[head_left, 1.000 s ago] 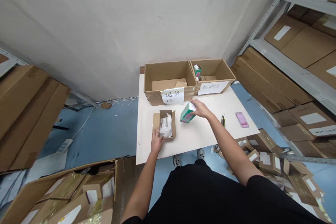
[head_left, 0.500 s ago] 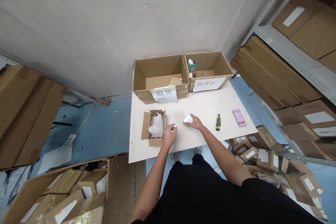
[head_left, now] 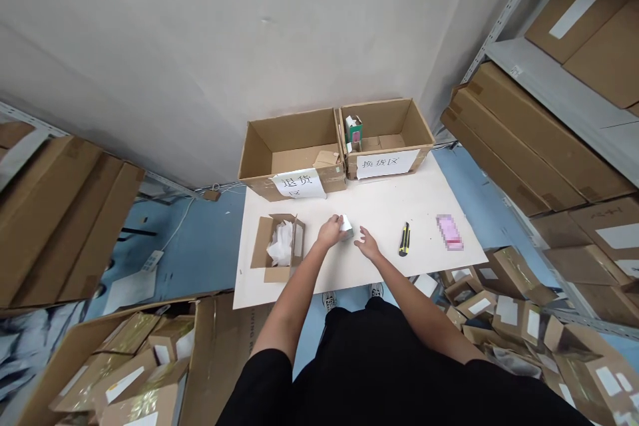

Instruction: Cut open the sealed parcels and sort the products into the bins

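Observation:
My left hand (head_left: 330, 231) is closed around the left side of a small white and grey box (head_left: 346, 227) at the middle of the table. To the right of that box, my right hand (head_left: 368, 243) is apart from it, fingers spread and holding nothing. Left of my left forearm stands an open cardboard box (head_left: 296, 244) with crumpled white packing paper (head_left: 281, 243) inside. A yellow and black box cutter (head_left: 404, 239) lies on the table to the right of my right hand.
Two large cardboard bins with handwritten paper signs, a left bin (head_left: 331, 181) and a right bin (head_left: 424, 148), stand along the table's back. A blurred pink item (head_left: 450, 232) lies at the right. Shelving (head_left: 539, 83) and piled cartons (head_left: 504, 309) flank the table (head_left: 424, 203).
My left hand has moved from beside the open cardboard box to the small box and taken hold of it. My right hand has let go and opened. The view has shifted slightly.

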{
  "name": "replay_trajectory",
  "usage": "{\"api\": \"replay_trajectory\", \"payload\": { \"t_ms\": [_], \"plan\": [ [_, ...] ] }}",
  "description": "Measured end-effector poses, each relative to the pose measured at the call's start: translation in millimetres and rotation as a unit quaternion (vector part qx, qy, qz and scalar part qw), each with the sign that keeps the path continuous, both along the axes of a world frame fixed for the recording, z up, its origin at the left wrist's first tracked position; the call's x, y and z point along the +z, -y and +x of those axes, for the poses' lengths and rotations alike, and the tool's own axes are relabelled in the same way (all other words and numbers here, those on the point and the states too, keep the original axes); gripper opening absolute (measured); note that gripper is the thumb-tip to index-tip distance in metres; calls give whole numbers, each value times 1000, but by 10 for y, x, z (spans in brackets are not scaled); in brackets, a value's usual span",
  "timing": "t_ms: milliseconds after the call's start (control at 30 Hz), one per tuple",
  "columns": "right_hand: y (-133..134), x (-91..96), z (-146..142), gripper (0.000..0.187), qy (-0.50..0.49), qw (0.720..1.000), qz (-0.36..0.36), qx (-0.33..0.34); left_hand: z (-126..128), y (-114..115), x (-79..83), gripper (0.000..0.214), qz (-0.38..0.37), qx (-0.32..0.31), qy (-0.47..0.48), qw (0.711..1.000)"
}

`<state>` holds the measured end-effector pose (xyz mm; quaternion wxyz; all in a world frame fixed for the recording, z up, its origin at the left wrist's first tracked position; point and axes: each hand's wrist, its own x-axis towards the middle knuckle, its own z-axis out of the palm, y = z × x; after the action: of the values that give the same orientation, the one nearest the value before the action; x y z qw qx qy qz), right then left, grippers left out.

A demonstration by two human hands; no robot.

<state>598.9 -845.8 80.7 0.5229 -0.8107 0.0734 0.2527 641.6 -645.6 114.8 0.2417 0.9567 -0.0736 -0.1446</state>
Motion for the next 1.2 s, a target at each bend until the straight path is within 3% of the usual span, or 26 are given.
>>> {"api": "replay_trajectory", "payload": {
  "t_ms": [133,200,267,333,400,567,733,867,1067,1200],
  "plan": [
    [-24,-8,173,84,49,994,23,92,108,-34,83,34,-45,-7,-2,999],
    [-69,18,215,75,53,993,23,102,185,-37,112,39,-87,52,-5,995],
    [-114,69,250,64,52,995,-3,87,245,-26,123,50,-111,152,-1,982],
    [-159,148,300,62,55,993,-59,81,266,8,115,60,-108,240,16,965],
    [-211,242,366,69,63,985,-131,94,238,65,90,61,-101,273,45,956],
    [-278,415,496,67,100,961,-216,140,73,186,3,34,-96,185,49,977],
    [-151,423,514,67,160,962,-177,133,10,128,-43,36,-100,159,41,981],
    [-119,401,544,55,206,957,-149,138,24,52,-50,43,-134,126,52,982],
    [-211,473,655,44,161,951,-201,170,97,51,-43,48,-107,171,24,979],
    [-269,590,755,53,121,937,-271,183,154,-22,-79,52,-184,168,-15,968]
  ]
}}
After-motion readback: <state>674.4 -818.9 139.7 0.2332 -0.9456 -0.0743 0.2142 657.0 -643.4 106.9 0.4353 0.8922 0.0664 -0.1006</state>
